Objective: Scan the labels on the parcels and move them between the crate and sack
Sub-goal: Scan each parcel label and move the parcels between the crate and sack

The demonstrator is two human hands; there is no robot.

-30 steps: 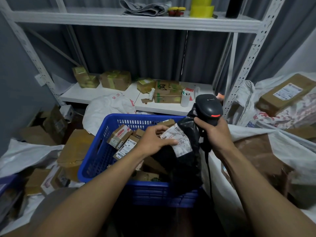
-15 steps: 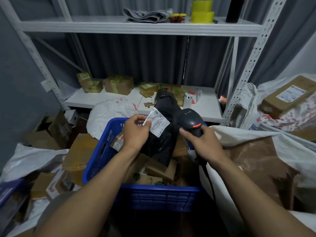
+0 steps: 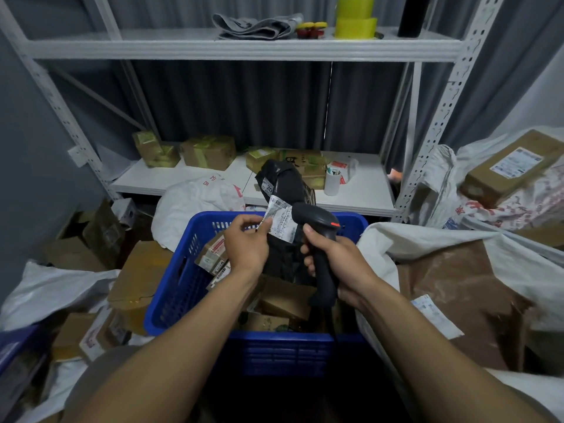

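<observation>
A black plastic parcel (image 3: pixel 285 184) with a white label (image 3: pixel 282 219) is held upright above the blue crate (image 3: pixel 180 279). My left hand (image 3: pixel 245 245) pinches the label's left edge and the parcel beneath it. My right hand (image 3: pixel 334 257) grips a black handheld scanner (image 3: pixel 317 224), its head right against the label. Several cardboard parcels (image 3: pixel 213 254) with labels lie in the crate. On the right, the open white sack (image 3: pixel 427 236) holds a brown paper parcel (image 3: pixel 457 294).
A white metal rack (image 3: pixel 363 190) stands behind the crate, with taped boxes and a white cup (image 3: pixel 332 181) on its lower shelf. More sacks and boxes crowd the floor at left (image 3: pixel 137 270) and a labelled box (image 3: pixel 512 166) lies at the far right.
The black parcel has been lifted out of the crate and raised upright. My left hand shifted to pinch the label flat, and the scanner came down from beside the parcel to the label.
</observation>
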